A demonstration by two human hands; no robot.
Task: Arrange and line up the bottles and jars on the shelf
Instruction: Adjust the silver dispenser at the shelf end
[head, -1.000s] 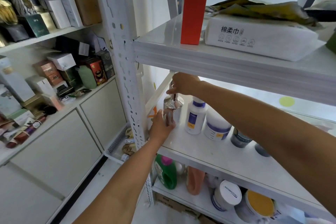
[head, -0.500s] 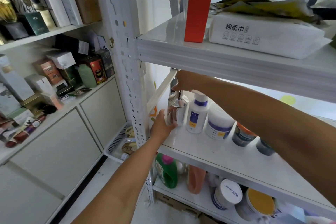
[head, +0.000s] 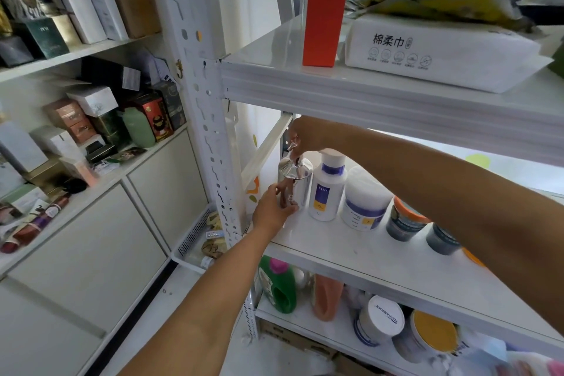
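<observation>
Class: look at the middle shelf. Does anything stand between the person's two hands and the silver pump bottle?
Nothing visible does. The left hand already touches the silver pump bottle low down, and the right hand is on its pump top. The white bottle stands beside it.

Colours as shown: the shelf (head: 351,256) and its perforated upright (head: 198,76) are white. The silver bottle (head: 300,183) is mirror-bright; beside it, the white bottle (head: 328,192) is marked with a blue collar and a blue-and-yellow label. The white jar (head: 364,207) is banded in blue. Two dark grey jars (head: 403,223) are seen, one lidded in orange. Above, an orange-red box (head: 325,9) and a white pack (head: 439,52) printed with black characters are shown. Below, a green jug (head: 279,290) is capped in pink.
</observation>
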